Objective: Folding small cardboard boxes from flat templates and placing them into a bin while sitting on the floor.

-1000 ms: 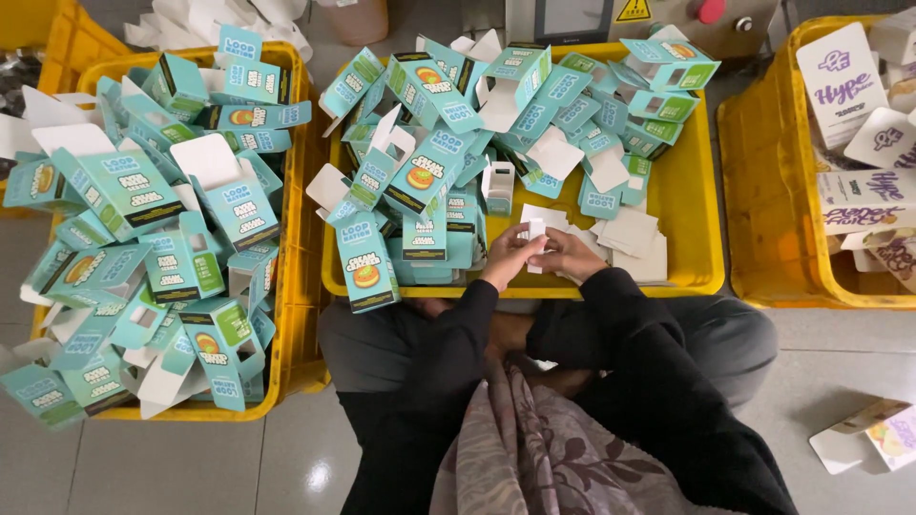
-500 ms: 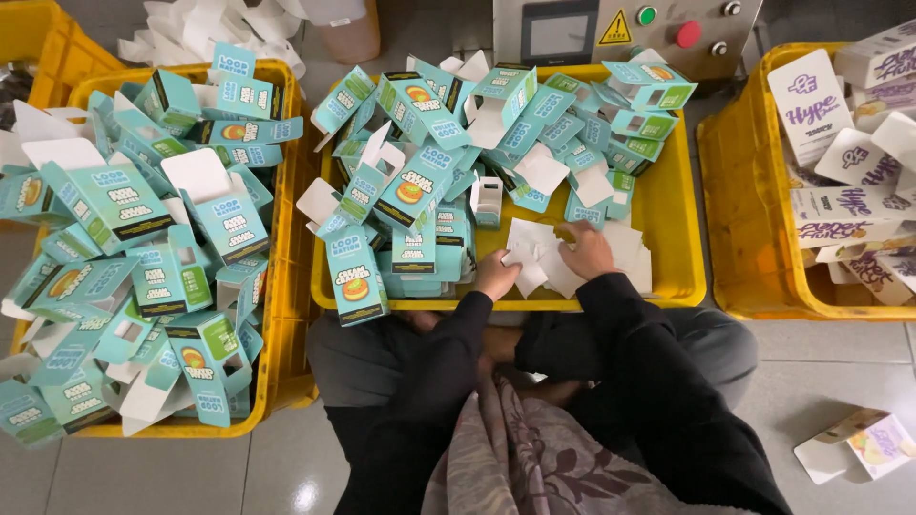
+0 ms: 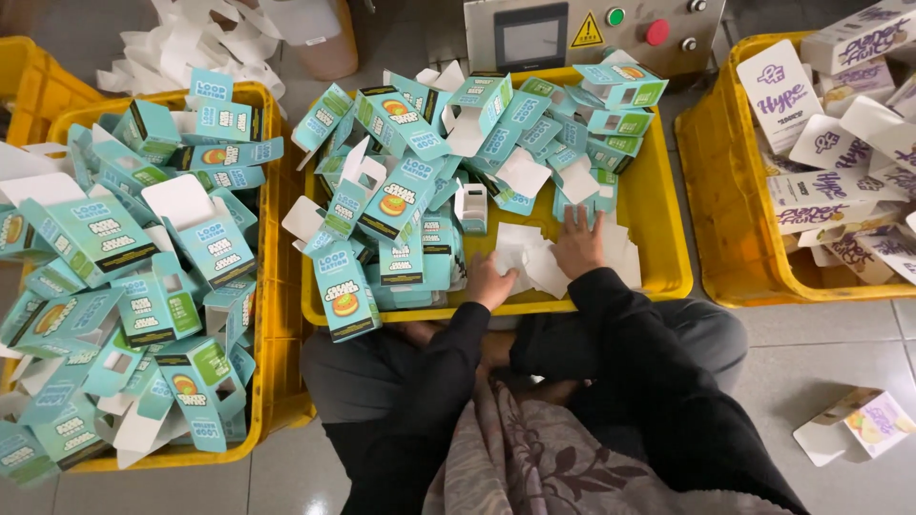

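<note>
Shifted since a moment ago: left hand (image 3: 489,282) now curled, gripping the flat white card inserts (image 3: 530,256) at frame centre in the middle yellow plastic crate (image 3: 662,238); right hand (image 3: 578,245) pressed open-palmed upon them. Gathering apparently under way.

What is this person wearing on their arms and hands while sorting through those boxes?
Both arms are covered to the wrist by long, plain black sleeves of a soft, slightly creased fabric. The left hand and the right hand are bare: no gloves, and no rings, watch or wristband show. A grey and brown patterned cloth, perhaps a scarf, hangs at the chest between the arms.
</note>
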